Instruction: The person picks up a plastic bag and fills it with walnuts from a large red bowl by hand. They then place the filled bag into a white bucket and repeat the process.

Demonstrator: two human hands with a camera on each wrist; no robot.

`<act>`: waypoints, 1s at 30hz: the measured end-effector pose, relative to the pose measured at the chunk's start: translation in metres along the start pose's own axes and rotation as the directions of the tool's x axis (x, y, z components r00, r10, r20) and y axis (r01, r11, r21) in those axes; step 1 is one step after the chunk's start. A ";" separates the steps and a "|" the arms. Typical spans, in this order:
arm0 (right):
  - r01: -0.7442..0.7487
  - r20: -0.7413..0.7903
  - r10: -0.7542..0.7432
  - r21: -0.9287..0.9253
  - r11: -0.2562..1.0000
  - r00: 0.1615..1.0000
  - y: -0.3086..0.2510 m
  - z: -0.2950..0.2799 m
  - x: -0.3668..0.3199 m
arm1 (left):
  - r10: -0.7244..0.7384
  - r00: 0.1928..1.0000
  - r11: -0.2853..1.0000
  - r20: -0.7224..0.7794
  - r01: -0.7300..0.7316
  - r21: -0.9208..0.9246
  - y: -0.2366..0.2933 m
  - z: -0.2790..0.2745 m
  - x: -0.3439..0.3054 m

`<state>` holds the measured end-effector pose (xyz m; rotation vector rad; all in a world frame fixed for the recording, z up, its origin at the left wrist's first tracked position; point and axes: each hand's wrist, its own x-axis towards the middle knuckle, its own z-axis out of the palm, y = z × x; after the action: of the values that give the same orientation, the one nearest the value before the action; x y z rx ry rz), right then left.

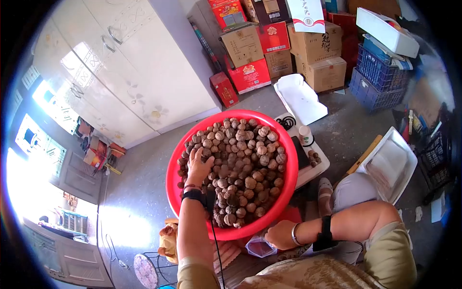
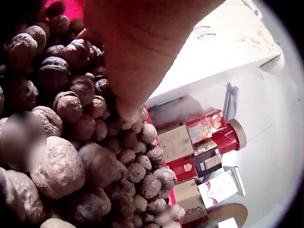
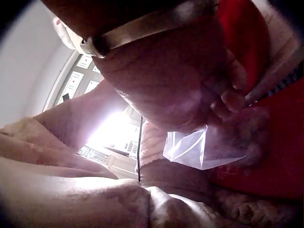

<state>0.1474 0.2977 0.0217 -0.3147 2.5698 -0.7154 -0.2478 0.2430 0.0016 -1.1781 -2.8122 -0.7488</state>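
Head view: heaped walnuts point(image 1: 233, 171), brown, round, wrinkled

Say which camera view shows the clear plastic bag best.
The right wrist view: the clear plastic bag appears largest there, beside the right hand. The head view shows it small; the left wrist view, not at all.

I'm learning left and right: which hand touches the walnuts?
The left hand, inside the red basin; the right hand is outside, holding a clear bag.
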 end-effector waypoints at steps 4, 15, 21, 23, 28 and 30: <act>-0.023 0.038 0.022 0.020 1.000 0.999 0.000 0.000 0.003 | -0.108 0.994 0.991 -0.025 0.109 0.072 0.019 -0.006 -0.007; -0.003 0.079 0.012 -0.110 0.994 0.997 0.002 0.003 0.009 | -0.173 0.979 0.975 0.107 0.155 0.161 0.046 -0.013 -0.033; -0.004 0.100 0.019 -0.143 0.990 0.995 0.000 -0.002 0.011 | -0.156 0.981 0.964 0.118 0.125 0.234 0.055 -0.022 -0.055; 0.002 0.099 0.011 -0.129 0.992 0.995 -0.001 -0.002 0.007 | -0.131 0.988 0.967 0.078 0.110 0.232 0.057 -0.021 -0.064; -0.029 0.086 0.041 -0.136 0.990 0.995 0.002 0.002 0.011 | -0.109 0.993 0.972 0.048 0.096 0.214 0.061 -0.017 -0.078; -0.041 0.076 0.051 -0.126 0.991 0.996 0.002 0.001 0.010 | -0.073 0.994 0.972 0.080 0.053 0.228 0.070 -0.021 -0.084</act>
<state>0.1392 0.2961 0.0165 -0.3162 2.5423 -0.5175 -0.1444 0.2198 0.0347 -1.1155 -2.9202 -0.3736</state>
